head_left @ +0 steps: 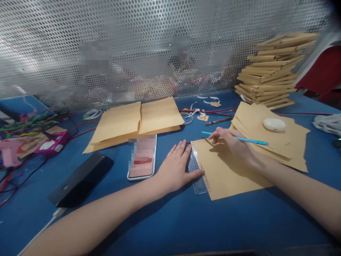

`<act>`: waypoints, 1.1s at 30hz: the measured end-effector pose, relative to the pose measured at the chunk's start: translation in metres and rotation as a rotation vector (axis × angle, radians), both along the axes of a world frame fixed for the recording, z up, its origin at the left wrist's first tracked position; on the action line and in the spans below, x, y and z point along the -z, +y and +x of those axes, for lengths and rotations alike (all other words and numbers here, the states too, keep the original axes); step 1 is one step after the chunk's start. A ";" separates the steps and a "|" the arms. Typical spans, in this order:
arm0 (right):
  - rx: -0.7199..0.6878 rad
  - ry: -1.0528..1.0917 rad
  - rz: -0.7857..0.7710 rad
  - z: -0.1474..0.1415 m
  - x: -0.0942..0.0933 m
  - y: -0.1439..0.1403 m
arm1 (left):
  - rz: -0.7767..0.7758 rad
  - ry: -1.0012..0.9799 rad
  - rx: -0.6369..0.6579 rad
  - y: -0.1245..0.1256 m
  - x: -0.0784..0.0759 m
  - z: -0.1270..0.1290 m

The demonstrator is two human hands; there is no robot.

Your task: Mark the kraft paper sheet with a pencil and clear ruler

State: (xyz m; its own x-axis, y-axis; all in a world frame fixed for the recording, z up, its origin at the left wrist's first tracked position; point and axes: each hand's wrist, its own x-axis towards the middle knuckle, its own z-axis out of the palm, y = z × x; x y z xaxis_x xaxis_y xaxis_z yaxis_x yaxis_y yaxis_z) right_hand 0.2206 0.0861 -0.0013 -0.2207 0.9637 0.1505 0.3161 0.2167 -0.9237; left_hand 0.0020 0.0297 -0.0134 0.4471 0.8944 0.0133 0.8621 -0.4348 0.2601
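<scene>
My left hand point(176, 170) lies flat with its fingers stretched out, pressing on a clear plastic stencil ruler point(199, 183). The ruler runs along the left edge of a tan paper sheet point(226, 179) on the blue table. Between the fingers of my right hand point(237, 144) is a slim light-blue pen point(249, 140), held over the upper part of the sheet. Its front end points left; whether it touches the paper I cannot tell. Left of my left hand lies a phone point(142, 161) with a lit screen.
Tan papers point(295, 142) at right carry a white earbud case point(274, 124). Behind them leans a tall stack of folded tan paper point(269, 76). More folded sheets point(117, 119) lie at back left. A black power bank point(82, 179), a pink glue gun point(10, 151) and wires are at left.
</scene>
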 end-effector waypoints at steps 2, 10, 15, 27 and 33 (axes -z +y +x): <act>-0.020 0.060 -0.068 -0.004 0.002 -0.006 | -0.001 0.001 -0.014 0.000 0.001 -0.001; -0.050 -0.095 -0.018 -0.008 0.013 -0.007 | -0.025 0.010 -0.012 0.000 -0.001 -0.001; -0.036 -0.113 -0.033 -0.009 0.015 -0.008 | -0.041 0.018 -0.005 -0.001 -0.005 0.000; -0.088 -0.170 0.025 -0.009 0.015 -0.009 | -0.054 0.027 0.002 0.000 -0.005 0.000; -0.129 -0.183 0.028 -0.009 0.012 -0.012 | -0.071 0.033 0.015 0.000 -0.005 0.000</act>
State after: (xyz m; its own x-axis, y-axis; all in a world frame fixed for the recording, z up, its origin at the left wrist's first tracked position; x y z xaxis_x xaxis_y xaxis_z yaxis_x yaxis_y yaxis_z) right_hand 0.2115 0.0742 -0.0133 -0.3679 0.9217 0.1230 0.4460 0.2910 -0.8464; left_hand 0.0017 0.0297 -0.0079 0.4596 0.8858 -0.0650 0.8643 -0.4292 0.2620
